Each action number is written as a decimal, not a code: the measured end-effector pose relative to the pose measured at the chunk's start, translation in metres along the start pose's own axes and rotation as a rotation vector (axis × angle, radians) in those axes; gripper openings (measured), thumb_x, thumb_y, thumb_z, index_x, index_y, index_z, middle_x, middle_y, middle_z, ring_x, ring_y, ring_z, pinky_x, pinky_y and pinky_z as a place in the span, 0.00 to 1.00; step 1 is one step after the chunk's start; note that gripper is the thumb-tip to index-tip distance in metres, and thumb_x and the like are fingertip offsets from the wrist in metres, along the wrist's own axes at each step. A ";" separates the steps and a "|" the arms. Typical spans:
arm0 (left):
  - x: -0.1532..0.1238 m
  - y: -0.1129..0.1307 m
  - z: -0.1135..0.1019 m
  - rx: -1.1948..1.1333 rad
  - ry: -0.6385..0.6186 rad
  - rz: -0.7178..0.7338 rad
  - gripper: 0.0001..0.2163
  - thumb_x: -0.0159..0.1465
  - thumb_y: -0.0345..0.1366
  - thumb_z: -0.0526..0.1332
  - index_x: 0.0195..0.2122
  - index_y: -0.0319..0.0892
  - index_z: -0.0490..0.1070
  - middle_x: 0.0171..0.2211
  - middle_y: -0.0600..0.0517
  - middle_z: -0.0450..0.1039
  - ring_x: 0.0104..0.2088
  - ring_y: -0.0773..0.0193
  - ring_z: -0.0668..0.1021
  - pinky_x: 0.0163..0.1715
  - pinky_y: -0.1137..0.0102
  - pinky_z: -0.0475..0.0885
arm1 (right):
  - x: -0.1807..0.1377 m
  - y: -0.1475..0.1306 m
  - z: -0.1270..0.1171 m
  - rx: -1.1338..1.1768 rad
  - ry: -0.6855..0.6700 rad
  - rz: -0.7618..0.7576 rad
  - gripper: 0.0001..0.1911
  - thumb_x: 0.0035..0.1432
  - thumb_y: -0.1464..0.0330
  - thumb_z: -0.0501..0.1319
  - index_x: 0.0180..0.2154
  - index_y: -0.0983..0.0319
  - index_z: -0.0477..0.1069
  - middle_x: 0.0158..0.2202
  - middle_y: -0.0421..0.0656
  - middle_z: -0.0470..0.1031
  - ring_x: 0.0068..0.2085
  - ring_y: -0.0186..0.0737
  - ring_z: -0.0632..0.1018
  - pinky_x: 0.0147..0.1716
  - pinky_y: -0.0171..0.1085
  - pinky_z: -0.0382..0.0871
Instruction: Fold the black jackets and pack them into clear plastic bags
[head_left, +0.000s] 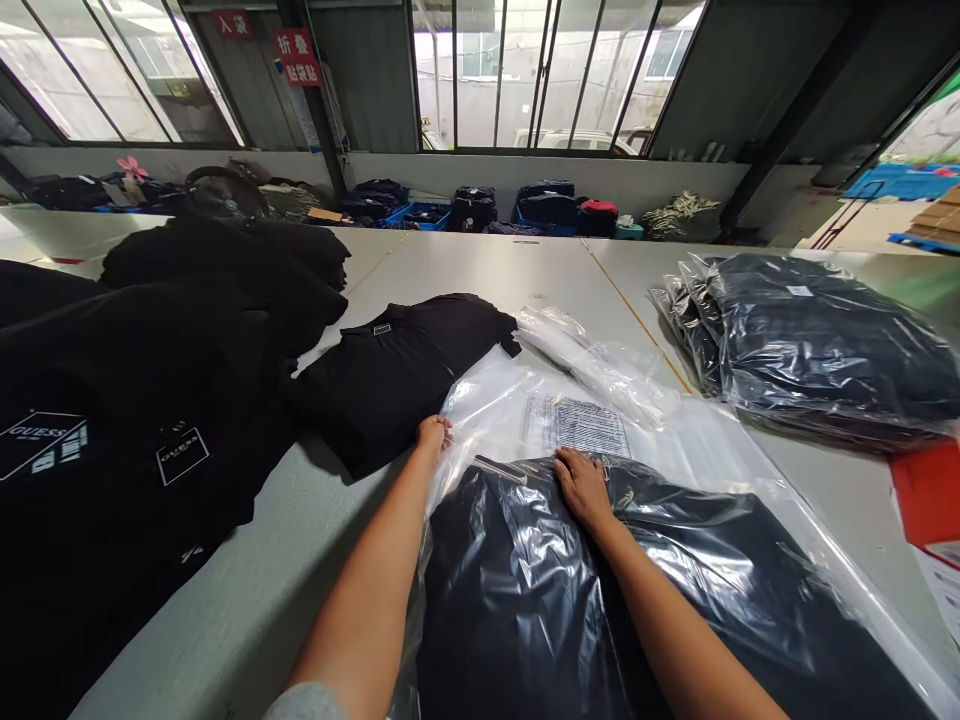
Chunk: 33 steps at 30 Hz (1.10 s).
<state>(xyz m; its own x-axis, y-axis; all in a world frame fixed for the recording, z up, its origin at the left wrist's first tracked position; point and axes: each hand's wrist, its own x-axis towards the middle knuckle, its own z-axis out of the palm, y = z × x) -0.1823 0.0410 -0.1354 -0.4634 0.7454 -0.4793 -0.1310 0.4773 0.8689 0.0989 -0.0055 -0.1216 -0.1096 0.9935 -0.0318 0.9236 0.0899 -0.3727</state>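
A dark garment [517, 590] lies inside a clear plastic bag [495, 400] in front of me. At the bag's left edge my left hand [435, 434] is closed, its fingers pinching the plastic. My right hand [583, 488] rests on top of the bagged garment, fingers stretched out, just below a block of printed text [577, 425] on the bag. A folded black garment [405, 370] with a neck label lies beyond my left hand. More clear plastic [600, 365] is bunched past the printed text.
Black garments with GUESS tags [182, 457] are piled on the table [480, 265] at left. Bagged dark garments [832, 330] are stacked at right, near a red box [930, 500]. Blue crates [420, 216] with clothing stand along the wall under the windows.
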 end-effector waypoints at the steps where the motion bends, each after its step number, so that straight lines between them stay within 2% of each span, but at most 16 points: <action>1: 0.000 0.000 -0.001 -0.002 -0.007 -0.001 0.04 0.50 0.26 0.55 0.23 0.40 0.66 0.13 0.59 0.59 0.14 0.73 0.68 0.17 0.78 0.62 | 0.002 -0.002 -0.003 -0.016 -0.019 0.010 0.23 0.61 0.62 0.45 0.54 0.60 0.64 0.58 0.47 0.64 0.60 0.45 0.61 0.60 0.54 0.42; 4: 0.000 0.002 -0.003 -0.002 -0.018 0.000 0.04 0.52 0.29 0.55 0.21 0.40 0.65 0.14 0.58 0.61 0.15 0.72 0.69 0.17 0.78 0.62 | 0.007 -0.009 -0.011 -0.071 -0.079 0.022 0.23 0.59 0.63 0.48 0.55 0.61 0.64 0.58 0.48 0.65 0.61 0.47 0.59 0.59 0.57 0.42; 7: 0.001 0.005 -0.002 0.020 -0.018 -0.002 0.08 0.56 0.35 0.55 0.21 0.40 0.64 0.15 0.56 0.63 0.16 0.70 0.71 0.17 0.77 0.65 | 0.012 -0.015 -0.016 -0.108 -0.116 -0.011 0.22 0.60 0.63 0.48 0.53 0.60 0.65 0.57 0.47 0.66 0.63 0.49 0.57 0.59 0.61 0.39; 10: 0.003 0.007 0.000 0.082 -0.022 -0.004 0.10 0.55 0.40 0.60 0.23 0.40 0.65 0.14 0.56 0.63 0.17 0.68 0.72 0.17 0.75 0.65 | 0.018 -0.018 -0.016 -0.116 -0.122 -0.008 0.24 0.60 0.63 0.48 0.57 0.60 0.61 0.58 0.49 0.64 0.62 0.49 0.58 0.59 0.60 0.40; 13: 0.005 0.007 0.002 0.165 -0.008 -0.019 0.09 0.50 0.32 0.65 0.29 0.39 0.67 0.14 0.58 0.64 0.17 0.67 0.72 0.18 0.74 0.65 | 0.023 -0.019 -0.015 -0.124 -0.134 0.018 0.29 0.60 0.62 0.48 0.62 0.63 0.52 0.60 0.51 0.60 0.62 0.50 0.59 0.59 0.59 0.42; 16: 0.007 0.006 0.001 0.236 0.019 -0.027 0.13 0.47 0.24 0.65 0.34 0.40 0.66 0.17 0.58 0.66 0.18 0.67 0.73 0.19 0.74 0.67 | 0.025 -0.022 -0.016 -0.167 -0.200 0.001 0.31 0.60 0.59 0.48 0.62 0.63 0.52 0.62 0.52 0.57 0.63 0.51 0.56 0.58 0.60 0.41; 22: 0.010 0.003 -0.002 0.376 0.066 0.065 0.13 0.48 0.22 0.63 0.33 0.42 0.67 0.18 0.58 0.68 0.20 0.66 0.75 0.20 0.75 0.66 | 0.018 -0.022 -0.027 -0.272 -0.419 0.033 0.30 0.61 0.50 0.39 0.62 0.50 0.51 0.66 0.42 0.45 0.65 0.53 0.47 0.55 0.68 0.31; 25: 0.012 0.002 -0.001 0.452 0.081 0.128 0.13 0.48 0.21 0.62 0.33 0.42 0.67 0.19 0.58 0.67 0.21 0.67 0.75 0.21 0.76 0.66 | 0.015 -0.021 -0.037 -0.316 -0.489 0.075 0.30 0.61 0.49 0.38 0.61 0.46 0.52 0.66 0.40 0.44 0.65 0.56 0.46 0.53 0.70 0.26; 27: 0.013 0.001 -0.002 0.500 0.081 0.157 0.13 0.49 0.21 0.61 0.34 0.42 0.68 0.21 0.58 0.68 0.23 0.67 0.75 0.22 0.76 0.66 | 0.015 -0.022 -0.043 -0.316 -0.509 0.090 0.30 0.60 0.48 0.38 0.62 0.46 0.49 0.66 0.42 0.45 0.65 0.57 0.48 0.53 0.71 0.27; 30: 0.012 0.001 -0.004 0.578 0.073 0.197 0.14 0.50 0.22 0.61 0.36 0.42 0.69 0.24 0.55 0.71 0.28 0.64 0.77 0.27 0.74 0.68 | 0.016 -0.027 -0.044 -0.295 -0.461 0.088 0.32 0.60 0.48 0.39 0.64 0.49 0.42 0.66 0.44 0.47 0.64 0.56 0.50 0.53 0.71 0.28; 31: 0.011 0.002 -0.005 0.607 0.071 0.214 0.14 0.50 0.22 0.61 0.37 0.42 0.69 0.26 0.53 0.72 0.31 0.63 0.77 0.30 0.74 0.69 | 0.016 -0.030 -0.043 -0.290 -0.442 0.074 0.33 0.60 0.49 0.39 0.64 0.50 0.42 0.66 0.45 0.47 0.65 0.55 0.49 0.54 0.70 0.28; 33: 0.003 0.005 -0.006 0.666 0.078 0.255 0.16 0.51 0.21 0.59 0.40 0.42 0.70 0.34 0.49 0.74 0.39 0.59 0.77 0.37 0.71 0.69 | 0.016 -0.036 -0.039 -0.279 -0.445 0.015 0.32 0.62 0.50 0.37 0.63 0.54 0.49 0.65 0.46 0.48 0.65 0.54 0.48 0.55 0.68 0.28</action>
<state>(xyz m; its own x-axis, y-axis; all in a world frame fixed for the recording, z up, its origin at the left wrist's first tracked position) -0.1893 0.0430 -0.1320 -0.4725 0.8481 -0.2396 0.5410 0.4937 0.6808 0.0781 0.0098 -0.0721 -0.1853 0.8742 -0.4489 0.9823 0.1519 -0.1096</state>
